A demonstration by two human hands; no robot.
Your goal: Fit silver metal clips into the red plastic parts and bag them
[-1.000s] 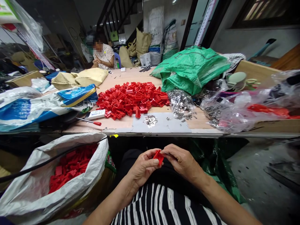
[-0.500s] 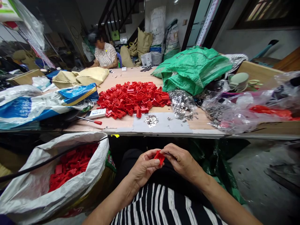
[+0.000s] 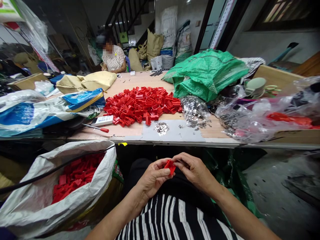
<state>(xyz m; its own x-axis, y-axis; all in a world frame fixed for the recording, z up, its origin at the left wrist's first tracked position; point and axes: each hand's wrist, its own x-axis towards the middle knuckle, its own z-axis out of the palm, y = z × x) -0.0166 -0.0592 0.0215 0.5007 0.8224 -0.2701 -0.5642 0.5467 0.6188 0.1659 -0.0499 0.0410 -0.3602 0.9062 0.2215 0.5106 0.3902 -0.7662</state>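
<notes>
**Red plastic part held between both hands over the lap**

A small red plastic part [image 3: 170, 166] is gripped between the two hands, low in the view, in front of the table edge and above a striped garment [image 3: 170, 220]. The left hand [image 3: 153, 178] is curled around the part from the left, with thumb and fingertips pressed on it. The right hand [image 3: 195, 171] is closed in a pinch at the part's right side; whether something thin is also held in that pinch cannot be told.

On the wooden table [image 3: 130, 81] a broad heap of red plastic parts [image 3: 141, 105] is spread, and just in front of it a small pile of metal pieces [image 3: 161, 128] lies on a grey patch. A clear bag of metal pieces [image 3: 193, 110] is seen beside the heap, with a green plastic bag [image 3: 205, 71] behind it. A red-handled screwdriver [image 3: 96, 128] lies at the heap's left, near the table edge.

A white woven sack [image 3: 37, 200] stands at the left, beside the knees, partly filled with red parts and crossed by a black cable [image 3: 50, 170]. Another person [image 3: 112, 58] is seated at the far end of the table.
</notes>
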